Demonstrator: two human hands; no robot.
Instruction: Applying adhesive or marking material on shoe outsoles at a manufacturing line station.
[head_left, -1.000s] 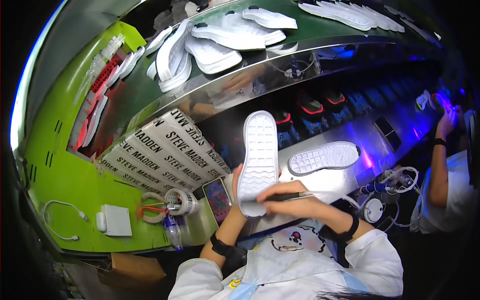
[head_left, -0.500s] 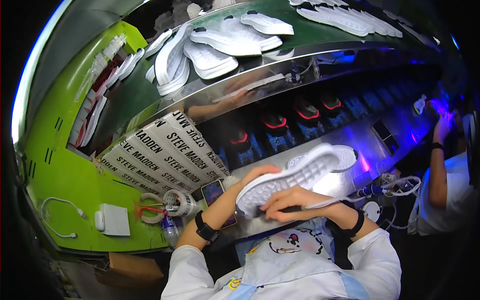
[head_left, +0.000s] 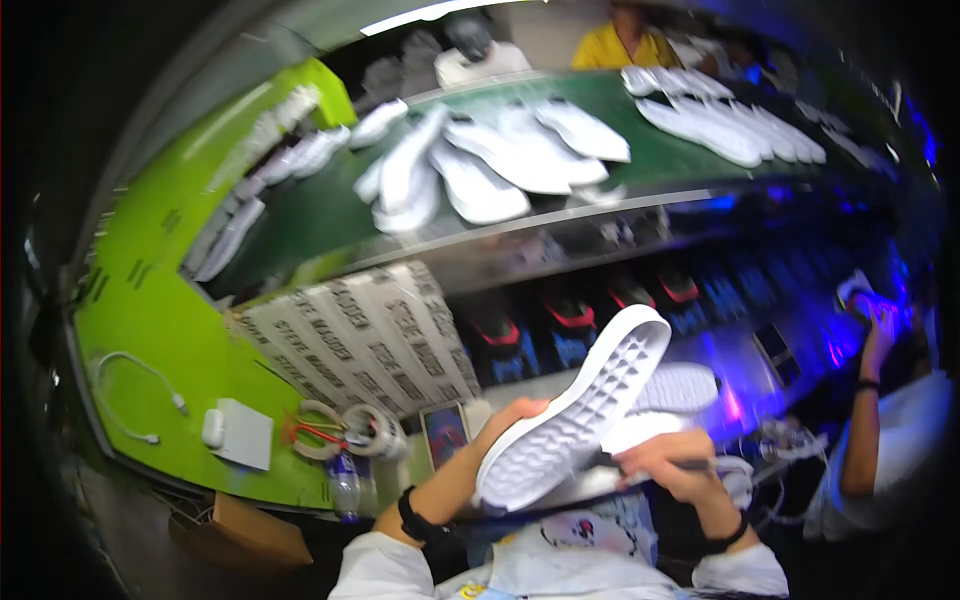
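While the left hand (head_left: pixel 510 425) grips a white sole (head_left: pixel 580 415) by its lower edge, fingers closed around it, the tread side is tilted up toward the camera, slanting from lower left to upper right above the bench. The right hand (head_left: pixel 665 460) sits just beside the sole's near edge, fingers pinched together on a thin dark pen (head_left: pixel 690 465), though blur hides its tip. A second white sole (head_left: pixel 675 385) lies behind on the bench, partly hidden by the held one. Judging from this, the step in hand looks like checking or marking the sole's edge, and it seems to be mid-way: the pen is close but contact with the rubber cannot be made out. Any stroke would call for the left hand to steady the sole and the pen tip to meet the rim squarely, since the sole is tilted and springy. Left of the hands lie a phone (head_left: pixel 445 435), tape rolls (head_left: pixel 365 430) and a white box (head_left: pixel 243 433) on the green table (head_left: pixel 150 310); more soles (head_left: pixel 520 150) rest on the upper shelf.
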